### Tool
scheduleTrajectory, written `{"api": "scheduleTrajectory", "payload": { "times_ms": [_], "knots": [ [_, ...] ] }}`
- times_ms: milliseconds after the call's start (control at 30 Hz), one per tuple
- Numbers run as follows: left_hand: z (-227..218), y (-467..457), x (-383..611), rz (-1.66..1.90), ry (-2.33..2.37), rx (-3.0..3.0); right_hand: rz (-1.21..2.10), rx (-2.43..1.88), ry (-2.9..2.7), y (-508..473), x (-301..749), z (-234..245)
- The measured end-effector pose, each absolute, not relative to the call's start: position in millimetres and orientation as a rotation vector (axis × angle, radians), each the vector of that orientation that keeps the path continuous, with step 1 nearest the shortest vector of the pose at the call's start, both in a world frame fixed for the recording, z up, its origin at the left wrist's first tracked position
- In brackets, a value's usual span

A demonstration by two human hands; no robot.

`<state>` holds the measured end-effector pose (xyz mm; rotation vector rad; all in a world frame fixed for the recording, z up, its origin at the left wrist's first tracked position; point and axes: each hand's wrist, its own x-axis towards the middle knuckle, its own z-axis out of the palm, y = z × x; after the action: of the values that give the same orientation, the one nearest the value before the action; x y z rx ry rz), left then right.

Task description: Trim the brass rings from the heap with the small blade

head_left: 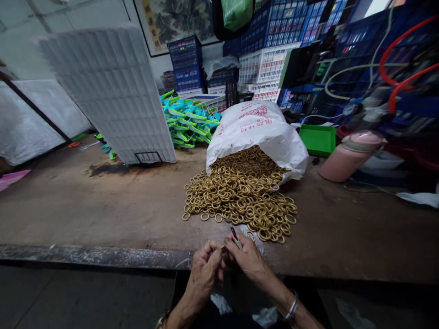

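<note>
A big heap of brass-coloured rings (240,194) spills from a white sack (257,130) lying on its side on the brown worktable (103,205). Both my hands meet at the table's near edge, just below the heap. My left hand (205,269) is closed, its fingertips pinching a small brass ring (222,248). My right hand (247,260) is closed too, holding a small dark clip-like piece (236,237) that sticks up between thumb and fingers. The two pieces touch each other. A bangle shows on my right wrist.
A tall white ribbed panel (113,91) leans at the back left beside a pile of teal and green plastic parts (188,121). A green tray (317,139), a pink flask (346,157), hoses and stacked blue and white crates (264,64) fill the back right.
</note>
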<state>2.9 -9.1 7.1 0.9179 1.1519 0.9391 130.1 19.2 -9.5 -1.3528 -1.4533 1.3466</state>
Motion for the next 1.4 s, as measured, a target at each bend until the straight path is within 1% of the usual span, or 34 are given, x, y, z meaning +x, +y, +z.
{"api": "scheduleTrajectory", "payload": {
  "times_ms": [167,267,400,500,700,1233,1400],
  "knots": [
    [5,-15,1,0.907,0.969,0.699,1.234,-1.345,-1.669,16,130,0],
    [4,-16,1,0.922,0.917,0.618,1.113,-1.441,-1.779,14,134,-2],
    [1,-16,0,0.968,0.962,0.712,0.814,-1.561,-2.033,9,140,-5],
    [-1,-17,-1,0.952,1.004,0.817,0.694,-1.534,-2.193,4,141,-8],
    [-2,-19,-3,0.956,1.04,0.907,0.731,-1.542,-2.268,1,134,-13],
    [-2,-16,-5,0.976,1.114,1.047,0.656,-1.608,-2.352,1,132,-9],
    [5,-27,-4,0.977,1.032,1.042,0.55,-1.746,-2.352,13,130,-7]
  ]
}}
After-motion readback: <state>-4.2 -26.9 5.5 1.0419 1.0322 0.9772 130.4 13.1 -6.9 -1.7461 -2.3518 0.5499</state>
